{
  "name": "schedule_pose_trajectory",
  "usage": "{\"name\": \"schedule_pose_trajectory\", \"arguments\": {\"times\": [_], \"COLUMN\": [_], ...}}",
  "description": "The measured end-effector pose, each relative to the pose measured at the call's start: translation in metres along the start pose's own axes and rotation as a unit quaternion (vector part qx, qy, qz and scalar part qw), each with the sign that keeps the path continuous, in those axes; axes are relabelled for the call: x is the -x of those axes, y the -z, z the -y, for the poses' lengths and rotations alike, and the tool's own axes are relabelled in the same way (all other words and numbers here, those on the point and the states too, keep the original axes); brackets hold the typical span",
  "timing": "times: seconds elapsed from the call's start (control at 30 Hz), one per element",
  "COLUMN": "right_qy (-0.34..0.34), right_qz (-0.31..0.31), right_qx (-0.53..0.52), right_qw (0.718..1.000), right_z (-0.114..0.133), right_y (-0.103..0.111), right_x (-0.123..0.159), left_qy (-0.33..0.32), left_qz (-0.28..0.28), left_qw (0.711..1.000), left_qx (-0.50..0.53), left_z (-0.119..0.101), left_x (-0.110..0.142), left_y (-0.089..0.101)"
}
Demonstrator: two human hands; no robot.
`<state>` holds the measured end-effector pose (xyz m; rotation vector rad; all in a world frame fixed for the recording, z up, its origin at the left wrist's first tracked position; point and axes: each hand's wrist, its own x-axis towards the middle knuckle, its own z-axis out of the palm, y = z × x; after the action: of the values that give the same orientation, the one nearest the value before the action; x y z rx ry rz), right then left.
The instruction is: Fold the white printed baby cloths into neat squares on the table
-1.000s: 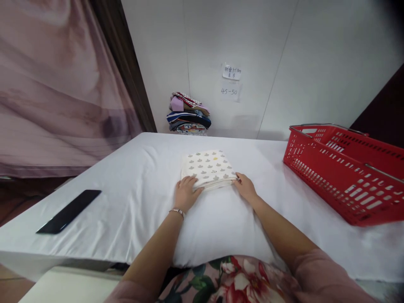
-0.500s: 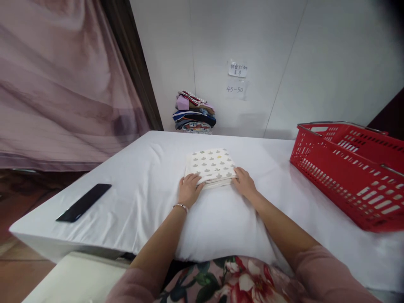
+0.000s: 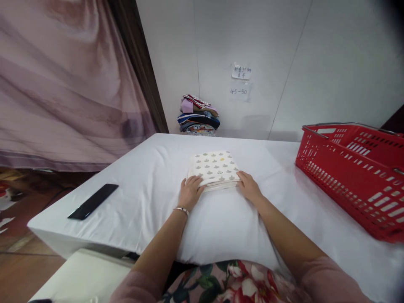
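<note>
A folded white cloth with small grey boat-like prints and one yellow one lies flat on the white-covered table. My left hand grips its near left corner, fingers on top and thumb along the near edge. At the near right corner, my right hand is closed on the folded edge, its fingertips over the top layer. Several layers show along the near side. The undersides of both hands are hidden.
A red plastic basket with metal handles stands on the right. On the left lies a flat black object. Stacked folded fabrics sit beyond the far edge, by the wall with paper notes. A pink curtain hangs at left.
The whole view has shifted slightly, so everything sits a little further right and lower. Both hands keep hold of the cloth's near corners, and its fold looks the same.
</note>
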<state>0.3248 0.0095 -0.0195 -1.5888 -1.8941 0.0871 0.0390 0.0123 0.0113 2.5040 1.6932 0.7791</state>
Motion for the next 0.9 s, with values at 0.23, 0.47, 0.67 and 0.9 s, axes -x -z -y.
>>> {"name": "schedule_pose_trajectory", "arguments": {"times": [0.23,0.47,0.67,0.9], "right_qy": [0.080,0.100,0.113,0.088], "right_qz": [-0.012,0.022,0.034,0.037], "right_qx": [-0.049,-0.021,-0.016,0.018], "right_qw": [0.996,0.995,0.993,0.995], "right_z": [0.007,0.011,0.006,0.016], "right_y": [0.001,-0.001,-0.004,-0.001], "right_x": [-0.001,-0.003,0.000,0.003], "left_qy": [-0.042,-0.026,-0.010,-0.002], "left_qz": [-0.054,-0.054,-0.012,0.004], "left_qw": [0.997,0.998,1.000,1.000], "left_qx": [0.037,0.001,-0.026,-0.015], "left_z": [0.017,0.017,0.018,0.020], "left_x": [0.008,0.004,0.008,0.021], "left_y": [0.001,0.013,0.015,0.010]}}
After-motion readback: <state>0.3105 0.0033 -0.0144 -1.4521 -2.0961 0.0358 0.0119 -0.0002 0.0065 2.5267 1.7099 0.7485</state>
